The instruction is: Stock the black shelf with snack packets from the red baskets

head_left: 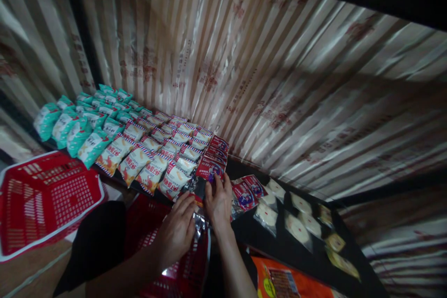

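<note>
Forearms (230, 256), hands (218, 200) at red packets (206, 166)

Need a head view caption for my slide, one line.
Left hand and right hand at red packets on a black surface, between white snack bags and pale discs.

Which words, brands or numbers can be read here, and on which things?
No text reads with certainty.
White packets: large red characters, too blurred.
Teal packets: characters too blurred.
Red packets: pale characters, too small.
Hanging sheeting: reddish characters, too blurred.
Orange packet: print too blurred.
</note>
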Demonstrator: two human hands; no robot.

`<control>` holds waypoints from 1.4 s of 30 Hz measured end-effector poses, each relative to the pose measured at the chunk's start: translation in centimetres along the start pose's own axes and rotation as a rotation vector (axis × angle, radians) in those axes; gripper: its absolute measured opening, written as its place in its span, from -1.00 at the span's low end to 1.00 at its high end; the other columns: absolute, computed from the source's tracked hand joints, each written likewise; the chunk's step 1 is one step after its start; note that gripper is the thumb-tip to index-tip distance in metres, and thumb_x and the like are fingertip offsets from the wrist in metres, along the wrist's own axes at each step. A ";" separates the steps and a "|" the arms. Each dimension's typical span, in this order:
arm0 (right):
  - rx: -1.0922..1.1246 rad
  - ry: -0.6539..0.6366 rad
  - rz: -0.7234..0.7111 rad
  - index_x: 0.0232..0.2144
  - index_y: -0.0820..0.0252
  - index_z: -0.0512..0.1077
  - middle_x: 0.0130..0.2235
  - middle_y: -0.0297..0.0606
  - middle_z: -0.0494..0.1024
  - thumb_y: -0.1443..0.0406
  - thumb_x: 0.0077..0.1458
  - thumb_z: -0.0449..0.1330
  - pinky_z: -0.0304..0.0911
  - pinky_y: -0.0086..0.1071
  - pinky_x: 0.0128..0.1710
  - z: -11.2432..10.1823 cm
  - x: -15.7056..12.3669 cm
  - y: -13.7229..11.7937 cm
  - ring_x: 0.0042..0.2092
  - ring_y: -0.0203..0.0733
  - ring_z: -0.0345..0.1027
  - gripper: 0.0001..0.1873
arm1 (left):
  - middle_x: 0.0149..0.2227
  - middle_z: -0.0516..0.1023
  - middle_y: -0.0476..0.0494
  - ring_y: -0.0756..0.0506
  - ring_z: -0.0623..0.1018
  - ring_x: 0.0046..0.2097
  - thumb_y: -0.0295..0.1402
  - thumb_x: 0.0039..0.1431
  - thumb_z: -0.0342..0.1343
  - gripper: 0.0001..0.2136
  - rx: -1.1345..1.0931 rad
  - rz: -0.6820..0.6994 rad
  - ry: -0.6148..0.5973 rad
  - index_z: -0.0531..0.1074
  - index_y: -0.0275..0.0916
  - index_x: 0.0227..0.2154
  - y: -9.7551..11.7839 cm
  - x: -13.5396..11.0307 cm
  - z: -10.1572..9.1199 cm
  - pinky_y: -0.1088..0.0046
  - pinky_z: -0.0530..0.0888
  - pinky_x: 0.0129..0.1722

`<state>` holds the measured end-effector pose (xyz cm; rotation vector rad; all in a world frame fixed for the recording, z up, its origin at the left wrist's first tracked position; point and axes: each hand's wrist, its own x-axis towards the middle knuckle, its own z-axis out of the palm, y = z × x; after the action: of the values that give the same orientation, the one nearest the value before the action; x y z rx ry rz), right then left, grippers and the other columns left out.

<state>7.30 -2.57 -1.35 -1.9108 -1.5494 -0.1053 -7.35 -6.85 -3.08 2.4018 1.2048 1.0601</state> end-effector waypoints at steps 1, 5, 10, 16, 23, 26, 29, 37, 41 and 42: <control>-0.033 0.002 -0.001 0.02 0.37 0.36 0.16 0.13 0.20 0.16 0.16 -0.06 0.13 -0.04 0.08 0.1 0.0 0.0 0.16 0.08 0.09 -0.50 | 0.04 0.41 -0.28 -0.19 0.28 0.17 -0.58 0.11 -0.16 -0.65 0.005 0.001 -0.002 0.36 -0.37 -0.06 0.0 0.1 0.0 0.15 0.41 0.08; -0.147 0.022 -0.014 0.01 0.31 0.37 0.15 0.07 0.23 0.18 0.15 -0.05 0.08 0.01 0.09 0.2 -0.1 -0.1 0.15 0.08 0.09 -0.53 | 0.02 0.43 -0.26 -0.19 0.31 0.14 -0.57 0.11 -0.15 -0.65 0.041 0.003 -0.024 0.39 -0.33 -0.08 0.3 0.6 -0.3 0.15 0.40 0.07; -0.170 0.031 -0.085 0.04 0.29 0.33 0.21 -0.01 0.17 0.30 0.12 -0.07 0.01 0.04 0.13 0.4 0.2 -0.5 0.26 0.06 -0.14 -0.54 | 0.02 0.45 -0.22 -0.25 0.35 0.11 -0.47 0.17 -0.10 -0.71 0.153 -0.016 -0.004 0.43 -0.26 -0.11 0.3 1.1 -0.3 0.08 0.36 0.04; -0.156 -0.103 -0.196 0.08 0.26 0.31 0.19 -0.12 0.25 0.44 0.07 -0.12 -0.05 -0.07 0.19 1.2 1.4 -0.5 0.30 -0.05 -0.22 -0.48 | 0.15 0.31 -0.26 -0.21 0.20 0.23 -0.46 0.18 -0.11 -0.69 0.205 -0.006 -0.003 0.38 -0.31 -0.04 -0.3 1.0 1.3 0.15 0.31 0.10; -0.243 -0.184 -0.178 0.07 0.28 0.33 0.16 0.02 0.27 0.27 0.19 -0.10 0.00 -0.04 0.14 1.0 2.4 -1.2 0.25 0.06 -0.06 -0.54 | 0.09 0.38 -0.26 -0.20 0.29 0.18 -0.46 0.18 -0.12 -0.66 0.210 0.022 -0.003 0.35 -0.31 0.00 -1.1 0.9 2.5 0.17 0.32 0.10; -0.269 -0.189 -0.148 0.07 0.29 0.32 0.17 0.05 0.25 0.21 0.18 -0.07 0.01 -0.01 0.12 1.0 2.9 -1.6 0.27 0.12 -0.11 -0.53 | 0.09 0.39 -0.27 -0.20 0.30 0.17 -0.48 0.18 -0.10 -0.66 0.237 0.027 -0.011 0.34 -0.32 0.01 -1.2 1.1 2.6 0.17 0.32 0.11; -0.254 -0.189 -0.177 0.11 0.34 0.27 0.21 -0.01 0.20 0.31 0.14 -0.06 -0.03 -0.05 0.16 1.4 3.3 -1.5 0.29 0.06 -0.17 -0.51 | 0.10 0.37 -0.29 -0.20 0.28 0.19 -0.49 0.18 -0.11 -0.67 0.246 0.033 -0.027 0.36 -0.33 -0.02 -1.2 1.3 2.7 0.19 0.30 0.12; -0.269 -0.241 -0.158 0.13 0.04 0.25 0.25 -0.18 0.15 0.27 0.13 -0.04 -0.16 0.05 0.19 2.4 3.7 -0.9 0.30 0.11 -0.24 -0.51 | 0.09 0.38 -0.31 -0.19 0.33 0.15 -0.51 0.13 -0.13 -0.63 0.184 0.050 -0.075 0.34 -0.36 -0.01 -1.2 1.9 2.2 0.20 0.31 0.12; -0.273 -0.269 -0.114 0.15 -0.02 0.22 0.24 -0.19 0.16 0.15 0.16 -0.03 -0.18 0.13 0.16 2.9 3.7 -0.9 0.29 0.16 -0.22 -0.51 | 0.07 0.39 -0.31 -0.21 0.33 0.14 -0.50 0.10 -0.10 -0.62 0.152 0.025 -0.087 0.34 -0.37 0.00 -0.9 2.2 1.7 0.16 0.31 0.12; -0.275 -0.274 -0.105 0.15 -0.03 0.22 0.25 -0.19 0.15 0.14 0.16 -0.03 -0.18 0.14 0.16 3.0 3.7 -0.9 0.29 0.17 -0.21 -0.50 | 0.07 0.39 -0.32 -0.22 0.32 0.15 -0.50 0.10 -0.10 -0.62 0.150 0.022 -0.091 0.34 -0.37 -0.01 -0.8 2.2 1.6 0.16 0.30 0.13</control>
<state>6.60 2.27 -1.63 -2.1252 -1.9003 -0.1106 -5.83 -4.49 -3.59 2.5508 1.2716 0.8845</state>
